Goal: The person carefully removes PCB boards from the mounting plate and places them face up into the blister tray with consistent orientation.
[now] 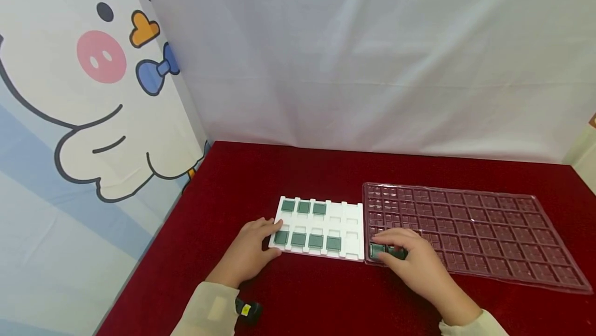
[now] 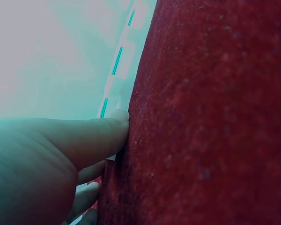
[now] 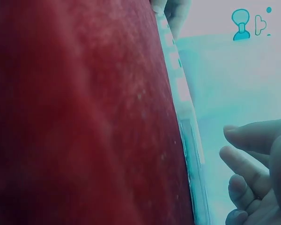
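A white tray (image 1: 352, 235) with two rows of recesses lies on the table, several small green square chips (image 1: 315, 241) in it. My left hand (image 1: 251, 248) holds that tray at its near left corner, the thumb (image 2: 98, 136) along the near edge. To the right is a clear plastic tray (image 1: 493, 230) divided into many cells. Over its near left corner hovers my right hand (image 1: 414, 261), thumb and forefinger spread apart in the right wrist view. Beneath these fingers sit a green chip (image 1: 377, 251) and a second, partly covered green chip (image 1: 399, 252).
Red cloth (image 1: 316, 294) covers the table. The two trays lie side by side, edges close together. A white curtain (image 1: 372, 67) hangs behind, and a cartoon-printed cloth (image 1: 116, 134) stands along the left side. A dark wrist strap (image 1: 249, 310) is at my left sleeve.
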A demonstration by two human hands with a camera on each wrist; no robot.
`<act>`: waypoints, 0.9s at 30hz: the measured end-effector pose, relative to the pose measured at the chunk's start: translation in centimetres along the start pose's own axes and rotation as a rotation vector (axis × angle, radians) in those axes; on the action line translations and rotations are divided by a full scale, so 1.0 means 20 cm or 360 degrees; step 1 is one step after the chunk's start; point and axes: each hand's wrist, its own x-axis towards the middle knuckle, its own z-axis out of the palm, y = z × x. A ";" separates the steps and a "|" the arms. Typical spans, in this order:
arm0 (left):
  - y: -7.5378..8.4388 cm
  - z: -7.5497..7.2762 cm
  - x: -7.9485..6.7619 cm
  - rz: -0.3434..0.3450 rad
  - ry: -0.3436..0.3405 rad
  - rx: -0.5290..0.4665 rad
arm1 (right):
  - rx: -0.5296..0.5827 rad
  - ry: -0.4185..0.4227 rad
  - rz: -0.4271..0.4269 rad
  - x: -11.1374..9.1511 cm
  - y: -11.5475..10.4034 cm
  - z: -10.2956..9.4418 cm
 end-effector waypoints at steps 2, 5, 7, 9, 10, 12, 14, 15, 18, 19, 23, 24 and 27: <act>0.00 0.00 0.00 0.0004 0.0003 -0.0001 | 0.0016 -0.0013 0.0004 0.01 -0.01 0.01; 0.00 0.00 0.00 0.0009 0.0007 -0.0006 | 0.0039 -0.0033 0.0014 0.03 -0.03 0.03; 0.00 0.00 0.00 0.0011 0.0007 -0.0005 | 0.0052 -0.0042 0.0022 0.04 -0.04 0.04; -0.01 0.00 0.00 0.0012 0.0004 -0.0004 | 0.0052 -0.0047 0.0021 0.05 -0.05 0.05; -0.01 0.00 0.00 0.0011 0.0002 -0.0005 | 0.0052 -0.0049 0.0016 0.05 -0.06 0.06; -0.01 0.00 0.00 0.0011 0.0001 -0.0006 | 0.0050 -0.0041 -0.0004 0.06 -0.07 0.07; -0.01 0.00 0.00 0.0011 0.0001 -0.0009 | 0.0049 -0.0039 -0.0028 0.07 -0.07 0.08; -0.01 0.00 0.00 0.0011 0.0002 -0.0009 | 0.0051 -0.0040 -0.0035 0.07 -0.08 0.08; -0.01 0.00 0.00 0.0013 0.0003 -0.0006 | 0.0066 -0.0052 -0.0037 0.08 -0.09 0.10; -0.01 0.00 0.00 0.0014 0.0002 -0.0004 | 0.0069 -0.0061 -0.0027 0.08 -0.09 0.10; -0.01 0.00 0.00 0.0011 0.0000 -0.0002 | 0.0075 -0.0085 -0.0013 0.10 -0.10 0.12; -0.01 0.00 0.00 0.0013 0.0000 -0.0002 | 0.0071 -0.0087 -0.0018 0.10 -0.11 0.12; -0.01 0.00 0.00 0.0018 0.0001 -0.0005 | 0.0059 -0.0092 -0.0027 0.11 -0.12 0.13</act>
